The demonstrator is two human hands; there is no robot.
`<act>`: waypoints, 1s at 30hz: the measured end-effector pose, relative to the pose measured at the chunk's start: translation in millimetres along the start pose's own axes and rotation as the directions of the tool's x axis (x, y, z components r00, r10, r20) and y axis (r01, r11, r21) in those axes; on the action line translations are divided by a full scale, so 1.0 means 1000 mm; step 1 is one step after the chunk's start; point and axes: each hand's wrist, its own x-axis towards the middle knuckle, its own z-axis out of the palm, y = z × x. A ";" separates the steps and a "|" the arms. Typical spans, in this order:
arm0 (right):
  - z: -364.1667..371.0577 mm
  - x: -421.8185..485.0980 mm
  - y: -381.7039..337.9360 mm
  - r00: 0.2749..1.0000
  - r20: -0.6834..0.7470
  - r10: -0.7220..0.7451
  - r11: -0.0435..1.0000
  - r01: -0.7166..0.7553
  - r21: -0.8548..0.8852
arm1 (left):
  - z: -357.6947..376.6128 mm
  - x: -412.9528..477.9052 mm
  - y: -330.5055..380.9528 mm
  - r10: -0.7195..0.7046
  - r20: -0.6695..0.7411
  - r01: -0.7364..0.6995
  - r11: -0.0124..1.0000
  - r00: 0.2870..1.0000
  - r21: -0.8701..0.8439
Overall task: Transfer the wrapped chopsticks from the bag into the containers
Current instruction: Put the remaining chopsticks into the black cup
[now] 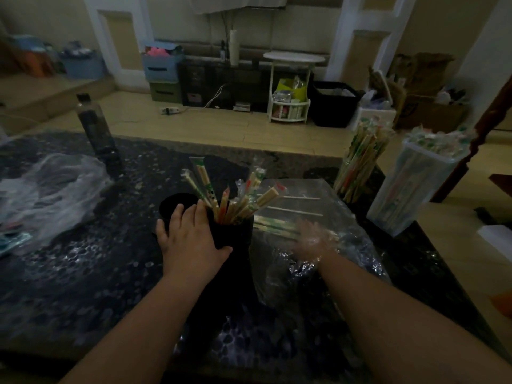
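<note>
Two hands are fetching: left hand (191,239) is bracing the cup (235,235) with flat fingers, right hand (313,241) is reaching into the bag (304,189), fingers unreadably blurred, likely needing next to pinch chopsticks (274,225)

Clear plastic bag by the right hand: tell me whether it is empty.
No, wrapped chopsticks lie inside the clear plastic bag, beside the right hand.
</note>
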 end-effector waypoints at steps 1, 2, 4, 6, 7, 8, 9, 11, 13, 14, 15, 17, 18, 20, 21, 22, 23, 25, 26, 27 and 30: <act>0.002 0.004 0.002 0.998 -0.060 -0.008 1.000 0.009 0.007 | 0.000 0.000 0.000 0.001 -0.003 -0.001 1.000 1.000 -0.004; 0.003 0.007 0.002 0.992 -0.123 -0.019 0.999 0.023 0.031 | 0.000 0.000 0.000 0.000 -0.006 0.000 1.000 1.000 -0.010; 0.009 0.023 0.009 0.981 -0.190 -0.028 0.997 0.040 0.058 | 0.001 0.001 0.000 -0.003 -0.005 0.003 1.000 1.000 -0.015; 0.008 0.029 0.009 0.976 -0.216 -0.024 0.997 0.038 0.061 | 0.002 0.002 -0.001 -0.003 -0.004 0.003 1.000 1.000 -0.006; 0.003 0.027 0.007 0.977 -0.212 -0.027 0.995 0.046 0.085 | 0.003 0.002 0.000 -0.002 -0.006 0.002 1.000 1.000 0.002; -0.003 0.026 0.003 0.980 -0.197 -0.031 0.992 0.055 0.118 | 0.004 0.003 0.000 -0.002 -0.008 0.002 1.000 1.000 0.011; -0.009 0.025 -0.002 0.981 -0.192 -0.041 0.992 0.063 0.113 | 0.005 0.005 0.001 -0.001 -0.013 0.001 1.000 1.000 0.015; -0.016 0.030 -0.008 0.984 -0.160 -0.078 0.995 0.086 0.042 | 0.006 0.007 0.000 0.001 -0.026 -0.001 1.000 1.000 0.009; -0.017 0.034 -0.013 0.989 -0.114 -0.091 0.995 0.094 0.018 | 0.008 0.010 0.000 0.007 -0.042 -0.007 1.000 0.999 -0.006; -0.014 0.034 -0.014 0.993 -0.084 -0.087 0.995 0.090 0.038 | 0.010 0.012 0.000 0.009 -0.051 -0.009 1.000 0.999 -0.014; -0.009 0.031 -0.015 0.994 -0.077 -0.081 0.994 0.086 0.071 | 0.010 0.013 0.000 0.007 -0.054 -0.008 1.000 0.999 -0.023; 0.002 0.018 -0.013 0.980 -0.171 -0.103 0.988 0.121 0.098 | 0.012 0.013 0.002 -0.009 -0.065 0.007 0.999 0.998 -0.043; 0.009 0.010 -0.012 0.969 -0.211 -0.126 0.977 0.158 0.144 | 0.015 0.011 0.004 -0.022 -0.089 0.016 0.998 0.996 -0.064; 0.022 -0.003 -0.003 0.949 -0.276 -0.149 0.971 0.194 0.142 | 0.018 0.002 0.012 -0.017 -0.212 -0.012 0.991 0.977 -0.133; 0.024 -0.006 0.001 0.938 -0.306 -0.161 0.979 0.192 0.074 | 0.020 -0.004 0.016 -0.005 -0.302 -0.046 0.986 0.953 -0.162; 0.024 -0.008 0.003 0.930 -0.328 -0.169 0.982 0.186 0.020 | 0.020 -0.010 0.019 0.008 -0.385 -0.084 0.980 0.923 -0.180; 0.022 -0.010 0.005 0.924 -0.336 -0.181 0.981 0.193 0.002 | 0.020 -0.015 0.022 0.035 -0.445 -0.130 0.974 0.895 -0.184; 0.020 -0.017 0.005 0.918 -0.338 -0.208 0.976 0.216 -0.012 | 0.017 -0.023 0.027 0.133 -0.477 -0.248 0.950 0.869 -0.188; 0.018 -0.023 0.005 0.925 -0.319 -0.206 0.978 0.205 -0.038 | 0.017 -0.024 0.030 0.172 -0.444 -0.289 0.934 0.879 -0.210; 0.019 -0.028 0.006 0.933 -0.305 -0.191 0.982 0.179 -0.066 | 0.019 -0.024 0.034 0.189 -0.352 -0.287 0.925 0.916 -0.249; 0.024 -0.046 0.007 0.894 -0.427 -0.137 0.991 0.122 -0.062 | 0.024 -0.030 0.046 0.142 0.225 -0.054 0.932 0.964 -0.359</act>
